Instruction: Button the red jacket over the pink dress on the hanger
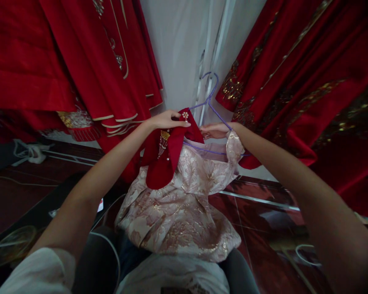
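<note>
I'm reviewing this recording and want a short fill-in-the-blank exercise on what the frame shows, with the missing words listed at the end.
1. The hanger by the pale brocade garment is ____ in colour.
2. The left hand holds a piece of ____ fabric.
3. The ornament beside the left thumb is shaped like a ____.
4. Other garments hang at the picture's left and ____ sides.

Missing words: purple; red; flower; right.

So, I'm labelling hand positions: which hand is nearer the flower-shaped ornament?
Left. The left hand holds the red cloth beside the flower-shaped ornament, thumb at its lower end; the right hand is farther off, by the purple hanger.
</note>
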### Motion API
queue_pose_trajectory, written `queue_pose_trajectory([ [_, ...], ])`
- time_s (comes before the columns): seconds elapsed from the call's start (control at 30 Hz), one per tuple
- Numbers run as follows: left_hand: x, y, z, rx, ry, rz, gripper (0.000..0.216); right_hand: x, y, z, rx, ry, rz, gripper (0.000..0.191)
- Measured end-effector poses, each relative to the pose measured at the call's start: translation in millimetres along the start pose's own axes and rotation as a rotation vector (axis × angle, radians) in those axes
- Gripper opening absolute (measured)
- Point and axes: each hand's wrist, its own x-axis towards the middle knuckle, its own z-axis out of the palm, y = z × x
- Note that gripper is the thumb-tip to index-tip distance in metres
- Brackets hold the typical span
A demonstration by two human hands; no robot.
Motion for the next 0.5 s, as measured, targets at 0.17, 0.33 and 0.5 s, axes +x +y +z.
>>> queue_pose_trajectory([
  [0.17, -0.6, -2.9, 5.3, -0.023, 0.056, 0.002, 0.015, 8.6, 12.6, -9.5, 0.048, 0.026, -0.057, 0.034],
  [0.33, 0.5, -1.7, 7.4, -0.025, -0.004, 0.033, 0.017, 18.2, 31.0, -23.9, 0.116, -0.112, -0.09, 0.036],
  [0.5, 0.3, 1.2, 1.5, -0.006, -0.087, 0.027, 0.022, 17.4, 30.1, -23.1, 0.125, -0.179, -0.014, 0.039],
])
